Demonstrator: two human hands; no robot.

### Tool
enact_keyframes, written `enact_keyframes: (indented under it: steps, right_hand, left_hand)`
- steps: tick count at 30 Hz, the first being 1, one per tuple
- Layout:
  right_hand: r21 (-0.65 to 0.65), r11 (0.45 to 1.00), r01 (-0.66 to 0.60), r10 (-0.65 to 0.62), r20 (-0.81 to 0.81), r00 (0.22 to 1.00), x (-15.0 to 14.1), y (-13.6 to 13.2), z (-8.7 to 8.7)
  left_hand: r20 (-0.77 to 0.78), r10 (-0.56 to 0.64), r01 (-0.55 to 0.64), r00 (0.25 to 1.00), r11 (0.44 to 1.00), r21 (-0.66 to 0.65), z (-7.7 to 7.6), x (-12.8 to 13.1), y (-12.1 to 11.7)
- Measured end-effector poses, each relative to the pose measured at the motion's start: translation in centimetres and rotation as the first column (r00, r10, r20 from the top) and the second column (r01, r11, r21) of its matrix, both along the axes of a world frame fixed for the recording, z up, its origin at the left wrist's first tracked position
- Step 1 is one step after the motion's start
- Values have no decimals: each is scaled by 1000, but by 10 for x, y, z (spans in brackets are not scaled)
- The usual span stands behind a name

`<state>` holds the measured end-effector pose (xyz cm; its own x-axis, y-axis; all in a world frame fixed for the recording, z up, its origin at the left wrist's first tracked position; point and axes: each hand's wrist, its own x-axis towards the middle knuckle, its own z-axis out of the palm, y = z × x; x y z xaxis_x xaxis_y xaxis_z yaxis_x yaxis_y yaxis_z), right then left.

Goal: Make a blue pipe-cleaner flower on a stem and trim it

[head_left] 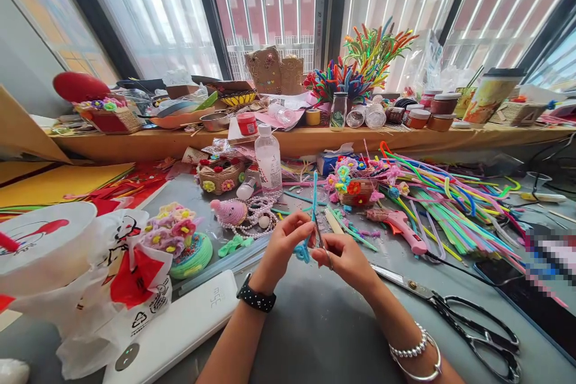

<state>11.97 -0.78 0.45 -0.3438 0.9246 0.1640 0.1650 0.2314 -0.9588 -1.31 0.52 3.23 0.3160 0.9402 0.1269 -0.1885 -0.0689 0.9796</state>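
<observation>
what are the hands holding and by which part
Left hand: its grip is on a blue fuzzy stem, between the upright end and the curled loops below. Right hand: its grip is on what looks like small scissors, near the handles.

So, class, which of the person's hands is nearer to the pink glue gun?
The right. The right hand is just left of the pink glue gun, not touching it; the left hand is farther left.
</observation>
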Motion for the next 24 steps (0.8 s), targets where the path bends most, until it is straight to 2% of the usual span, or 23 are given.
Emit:
enact_keyframes:
  steps: [4,10,18,24]
  right_hand:
    - [27,998,56,-56,-8,998,-4,-2,0]
    - [56,993,-101,103,-31,994,-3,-2,-2]
    - [21,1000,-14,15,-40,999,-6,-3,0]
    - [47,995,-91,95,-79,992,-4,-1,-4]
  left_hand:
    - [1,26,-26,1000,999,27,-1,1,0]
    - [-11,-13,13,1000,999,48,-1,1,-1]
    - [11,-14,14,1000,1000,20,-2,1,0]
    - [-11,-67,67,998,998,5,-4,-1,0]
